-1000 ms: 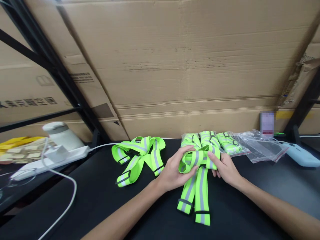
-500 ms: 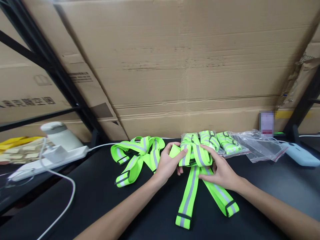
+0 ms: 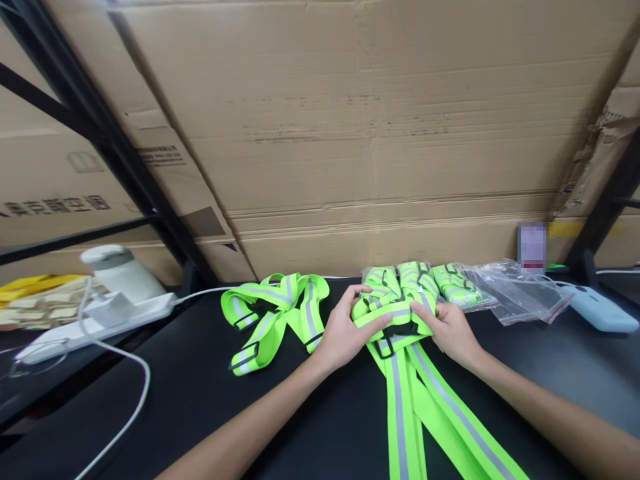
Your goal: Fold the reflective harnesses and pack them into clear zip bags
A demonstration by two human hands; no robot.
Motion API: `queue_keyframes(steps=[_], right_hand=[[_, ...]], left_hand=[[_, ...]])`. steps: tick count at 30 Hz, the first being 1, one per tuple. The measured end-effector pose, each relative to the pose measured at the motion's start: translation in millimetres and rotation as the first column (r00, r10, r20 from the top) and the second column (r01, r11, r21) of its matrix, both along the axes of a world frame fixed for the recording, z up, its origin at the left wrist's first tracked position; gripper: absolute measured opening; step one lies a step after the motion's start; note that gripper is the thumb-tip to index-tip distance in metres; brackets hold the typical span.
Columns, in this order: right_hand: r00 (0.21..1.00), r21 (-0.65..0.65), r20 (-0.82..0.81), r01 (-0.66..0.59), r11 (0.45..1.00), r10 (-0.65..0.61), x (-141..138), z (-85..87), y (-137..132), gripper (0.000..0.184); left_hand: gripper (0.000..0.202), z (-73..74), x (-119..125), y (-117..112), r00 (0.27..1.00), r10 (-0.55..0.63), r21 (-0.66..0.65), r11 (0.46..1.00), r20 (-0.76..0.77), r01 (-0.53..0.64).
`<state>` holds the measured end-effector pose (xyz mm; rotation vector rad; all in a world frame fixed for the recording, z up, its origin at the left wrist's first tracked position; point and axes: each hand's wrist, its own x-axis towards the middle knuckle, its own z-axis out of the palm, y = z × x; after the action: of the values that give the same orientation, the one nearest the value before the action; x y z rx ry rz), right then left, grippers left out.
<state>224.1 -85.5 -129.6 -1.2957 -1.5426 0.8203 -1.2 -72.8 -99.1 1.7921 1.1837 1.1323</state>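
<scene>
- Left hand [image 3: 349, 332] pinched the green strap bundle [image 3: 401, 312] at its left edge — thumb on top
- Right hand [image 3: 454, 333] pinched its right edge likewise
- Bundle sat between both hands' fingers, tails [image 3: 399, 413] trailing nearward

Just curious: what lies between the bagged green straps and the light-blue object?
Clear plastic bags and some white cord, seen in the head view.

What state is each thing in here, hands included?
Held strap: bunched in both hands, lengths trailing toward the camera
Left hand: gripping the strap
Right hand: gripping it too
Loose strap: unbagged, looped
Three strap bundles: folded, bagged
Clear bags: lying flat, overlapping
White bottle: capped
Adapter: on the power strip
</scene>
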Motion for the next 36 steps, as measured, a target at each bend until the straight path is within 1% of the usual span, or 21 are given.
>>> queue_keyframes(steps=[2, 3, 5, 6, 7, 8, 10, 12, 14, 15, 17, 18, 19, 22, 24, 25, 27, 29, 32, 34, 36], right_hand=[[0.999, 0.007, -0.024, -0.036, 0.999, 0.037, -0.8, 2.2, -1.3, 0.044], [0.998, 0.027, -0.016, -0.06, 0.998, 0.06, -0.9, 2.8, -1.6, 0.047], [0.994, 0.078, 0.04, -0.108, 0.991, 0.105, -0.6, 2.4, -1.4, 0.076], [0.99, 0.101, 0.075, -0.127, 0.987, 0.12, -0.2, 1.5, -0.8, 0.08], [0.986, 0.119, 0.105, -0.14, 0.983, 0.128, 0.1, 0.3, -0.1, 0.075], [0.983, 0.129, 0.122, -0.149, 0.98, 0.134, 0.5, -1.1, 0.7, 0.067], [0.983, 0.134, 0.126, -0.152, 0.979, 0.136, 1.1, -3.5, 2.1, 0.053], [0.985, 0.129, 0.117, -0.14, 0.982, 0.125, 2.0, -4.9, 3.1, 0.048], [0.988, 0.126, 0.109, -0.122, 0.984, 0.109, 3.1, -5.4, 3.8, 0.047], [0.99, 0.12, 0.097, -0.117, 0.986, 0.106, 3.6, -5.3, 4.1, 0.046], [0.992, 0.095, 0.047, -0.118, 0.988, 0.114, 4.0, -4.8, 4.4, 0.045], [0.992, 0.081, 0.01, -0.126, 0.989, 0.126, 3.7, -4.2, 4.2, 0.046], [0.989, 0.069, -0.033, -0.144, 0.987, 0.147, 2.9, -3.3, 3.7, 0.047], [0.966, 0.071, -0.122, -0.221, 0.973, 0.228, -2.0, -0.3, 0.1, 0.059], [0.961, 0.088, -0.121, -0.24, 0.967, 0.25, -5.9, 0.6, -2.6, 0.064], [0.963, 0.098, -0.11, -0.235, 0.967, 0.245, -7.4, 0.3, -3.4, 0.063], [0.97, 0.123, -0.089, -0.214, 0.969, 0.226, -8.3, -1.3, -3.2, 0.06], [0.979, 0.161, -0.077, -0.175, 0.971, 0.189, -6.1, -3.2, -0.2, 0.058], [0.993, 0.216, -0.08, -0.071, 0.974, 0.09, 1.8, -4.3, 7.5, 0.058], [0.994, 0.231, -0.106, -0.007, 0.973, 0.033, 7.4, -4.1, 12.8, 0.059], [0.991, 0.221, -0.136, 0.024, 0.975, 0.006, 11.3, -4.1, 16.8, 0.056]], left_hand=[[0.043, -1.9, 0.3, 2.3, 1.0, 0.012, -0.092, 0.996, 0.008, -0.011], [0.041, -3.1, 0.5, 3.4, 1.0, 0.014, -0.143, 0.99, 0.022, -0.011], [0.043, -5.5, 0.8, 5.5, 0.998, 0.004, -0.224, 0.974, 0.07, 0.012], [0.045, -6.6, 0.9, 6.4, 0.995, -0.005, -0.245, 0.969, 0.098, 0.029], [0.047, -7.4, 1.0, 7.2, 0.992, -0.012, -0.257, 0.966, 0.127, 0.044], [0.048, -7.9, 1.1, 7.8, 0.988, -0.014, -0.264, 0.963, 0.154, 0.055], [0.048, -7.6, 1.1, 8.0, 0.982, -0.017, -0.271, 0.96, 0.188, 0.069], [0.045, -5.8, 0.6, 7.0, 0.986, -0.005, -0.237, 0.97, 0.168, 0.046], [0.046, -4.2, -0.4, 5.4, 0.998, 0.007, -0.122, 0.993, 0.065, 0.001], [0.053, -3.9, -1.0, 4.6, 1.0, 0.004, -0.045, 0.999, -0.014, -0.005], [0.067, -4.6, -2.0, 3.6, 0.985, -0.016, 0.087, 0.996, -0.169, 0.031], [0.068, -5.4, -2.4, 3.5, 0.974, -0.028, 0.121, 0.991, -0.224, 0.056], [0.063, -6.3, -2.5, 3.6, 0.967, -0.036, 0.136, 0.988, -0.253, 0.072], [0.036, -7.0, -2.6, 4.9, 0.973, -0.018, 0.146, 0.988, -0.229, 0.053], [0.03, -5.5, -2.6, 5.5, 0.981, -0.003, 0.139, 0.99, -0.196, 0.03], [0.03, -4.5, -2.6, 5.6, 0.984, -0.005, 0.129, 0.991, -0.177, 0.028], [0.036, -2.9, -2.5, 5.7, 0.993, -0.036, 0.073, 0.996, -0.115, 0.045], [0.043, -2.6, -2.2, 5.9, 0.998, -0.066, -0.058, 0.996, -0.004, 0.065], [0.049, -3.5, -1.4, 7.0, 0.984, -0.029, -0.298, 0.951, 0.175, 0.081], [0.05, -3.6, -0.7, 7.8, 0.967, 0.004, -0.376, 0.922, 0.255, 0.095], [0.05, -3.1, 0.1, 8.2, 0.953, 0.023, -0.413, 0.904, 0.302, 0.109]])
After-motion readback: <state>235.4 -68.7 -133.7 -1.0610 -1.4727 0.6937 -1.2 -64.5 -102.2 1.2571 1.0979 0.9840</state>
